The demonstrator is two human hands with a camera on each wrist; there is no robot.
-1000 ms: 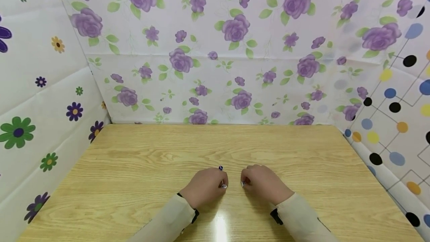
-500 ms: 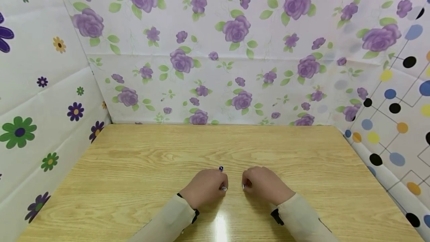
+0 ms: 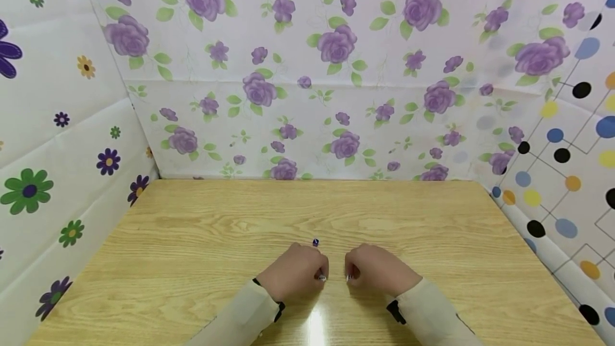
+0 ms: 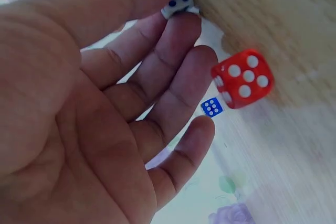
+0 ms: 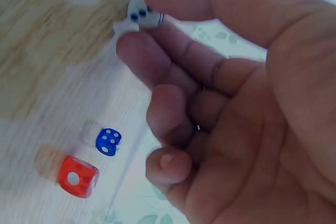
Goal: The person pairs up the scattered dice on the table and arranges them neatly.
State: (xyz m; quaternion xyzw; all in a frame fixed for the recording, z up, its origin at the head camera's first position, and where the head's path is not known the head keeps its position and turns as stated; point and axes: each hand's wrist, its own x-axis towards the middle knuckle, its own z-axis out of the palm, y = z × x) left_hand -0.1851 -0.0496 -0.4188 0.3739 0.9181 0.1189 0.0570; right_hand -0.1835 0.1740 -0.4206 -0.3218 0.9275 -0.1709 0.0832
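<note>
My left hand (image 3: 294,271) pinches a white die (image 4: 178,2) with dark blue pips between thumb and fingertips. Opposite it, my right hand (image 3: 380,268) pinches another white die (image 5: 143,12) in the same way, a short gap separating the two hands. Just past the left hand's knuckles, a small blue die (image 3: 315,242) rests on the table. The left wrist view has a red die (image 4: 242,78) beside the curled fingers, close to the blue one. These two colours also lie together in the right wrist view; the left hand hides the red die from the head camera.
Both hands are over a wood-grain table (image 3: 202,228). A rose-patterned cloth (image 3: 307,84) hangs along its back edge. Flowered cloth (image 3: 53,148) stands on the left and dotted cloth (image 3: 552,186) on the right.
Both hands have drawn slightly back toward the person, each keeping its white die pinched. The blue die has stayed in place on the table.
</note>
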